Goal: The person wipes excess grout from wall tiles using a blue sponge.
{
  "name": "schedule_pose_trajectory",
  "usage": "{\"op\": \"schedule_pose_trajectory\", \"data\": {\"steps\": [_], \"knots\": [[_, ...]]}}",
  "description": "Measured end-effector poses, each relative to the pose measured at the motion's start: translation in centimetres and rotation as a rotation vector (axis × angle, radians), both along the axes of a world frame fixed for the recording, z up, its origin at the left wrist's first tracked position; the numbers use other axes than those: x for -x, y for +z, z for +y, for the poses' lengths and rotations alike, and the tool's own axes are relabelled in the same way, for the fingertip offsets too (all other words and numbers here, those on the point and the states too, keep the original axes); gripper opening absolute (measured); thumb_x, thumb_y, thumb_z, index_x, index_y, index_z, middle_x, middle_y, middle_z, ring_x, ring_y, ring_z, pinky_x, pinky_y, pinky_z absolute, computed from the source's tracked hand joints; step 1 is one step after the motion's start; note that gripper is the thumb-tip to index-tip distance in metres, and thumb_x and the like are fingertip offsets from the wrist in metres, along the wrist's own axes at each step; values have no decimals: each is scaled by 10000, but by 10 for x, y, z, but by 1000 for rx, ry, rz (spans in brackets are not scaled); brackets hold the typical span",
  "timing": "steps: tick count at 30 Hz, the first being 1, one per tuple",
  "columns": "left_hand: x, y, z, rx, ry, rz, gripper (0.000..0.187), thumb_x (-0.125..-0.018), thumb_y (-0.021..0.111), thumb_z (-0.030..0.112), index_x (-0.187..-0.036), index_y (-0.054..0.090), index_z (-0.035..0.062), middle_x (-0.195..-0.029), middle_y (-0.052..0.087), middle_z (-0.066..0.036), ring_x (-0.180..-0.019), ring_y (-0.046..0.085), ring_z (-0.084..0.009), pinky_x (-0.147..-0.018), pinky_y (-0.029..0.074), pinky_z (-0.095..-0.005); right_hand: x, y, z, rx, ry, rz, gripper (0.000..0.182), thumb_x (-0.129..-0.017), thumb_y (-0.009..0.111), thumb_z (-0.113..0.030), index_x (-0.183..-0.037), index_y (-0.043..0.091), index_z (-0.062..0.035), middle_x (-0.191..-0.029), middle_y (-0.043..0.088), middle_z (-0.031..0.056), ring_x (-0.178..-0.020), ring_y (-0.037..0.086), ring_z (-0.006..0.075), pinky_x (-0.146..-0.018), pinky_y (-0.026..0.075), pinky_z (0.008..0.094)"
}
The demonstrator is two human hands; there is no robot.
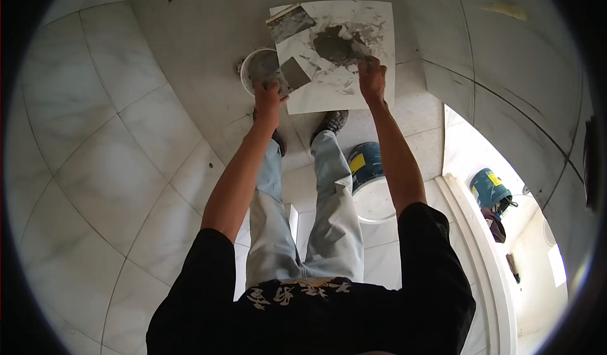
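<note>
A white board point(341, 99) lies on the floor in front of my feet, smeared with grey paste point(333, 46) heaped in its middle. My right hand point(373, 80) is closed at the right side of the paste, around a small putty knife point(360, 50) whose blade touches the heap. My left hand point(269, 102) is closed on a wide scraper point(295, 74), its square, grey-coated blade over the board's left edge. Just beyond that hand, a white tub point(258, 61) holds grey material. Another smeared scraper point(291, 24) rests on the board's far left corner.
A blue bucket with a yellow label point(358, 161) stands behind my right foot, beside a round white lid or tub point(376, 200). Marbled tile walls rise at left point(88, 165) and right point(506, 70). Past a white door sill point(487, 247) sits another blue bucket point(491, 189).
</note>
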State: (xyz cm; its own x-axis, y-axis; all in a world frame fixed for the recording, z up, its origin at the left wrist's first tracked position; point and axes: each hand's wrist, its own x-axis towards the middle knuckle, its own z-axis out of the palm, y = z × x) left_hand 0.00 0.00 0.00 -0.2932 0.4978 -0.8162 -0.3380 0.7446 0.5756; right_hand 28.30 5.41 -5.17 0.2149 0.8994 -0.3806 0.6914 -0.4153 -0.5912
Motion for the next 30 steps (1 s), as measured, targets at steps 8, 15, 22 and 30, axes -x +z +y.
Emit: {"op": "schedule_pose_trajectory", "data": {"steps": [8,15,22,30], "knots": [[-9,-120,-1,66,-67,71,434,-966,542,144,-1385,463,63,-1295,516,-115,-1060,599,-250,-823,611,-410,-51,-52,-49,-162,28,-296,621,-873,709,-327,-1317,434,10,-1164,517,287,-1079,526,464,-905,474,533],[-24,-115,-26,184,9,101,402,-966,561,215,-1325,537,34,-1234,573,-140,-1072,600,-308,-863,581,-453,-57,-50,-102,67,108,-516,670,-799,754,-374,-1300,467,-34,-1163,530,254,-1112,512,430,-955,426,519],[42,-190,-105,294,-150,767,684,-863,731,313,-1405,435,18,-1446,448,-282,-1174,582,-460,-1024,449,-447,-10,-15,-145,165,44,-264,237,-932,633,-255,-803,695,-66,-804,710,145,-753,685,382,-677,519,460],[132,-189,-66,265,-76,-116,804,-925,647,245,-1546,168,67,-1449,437,-295,-1168,622,-436,-1036,491,-559,73,24,-243,364,74,7,186,-832,652,-91,-998,736,-89,-874,707,147,-788,703,311,-715,549,387]]}}
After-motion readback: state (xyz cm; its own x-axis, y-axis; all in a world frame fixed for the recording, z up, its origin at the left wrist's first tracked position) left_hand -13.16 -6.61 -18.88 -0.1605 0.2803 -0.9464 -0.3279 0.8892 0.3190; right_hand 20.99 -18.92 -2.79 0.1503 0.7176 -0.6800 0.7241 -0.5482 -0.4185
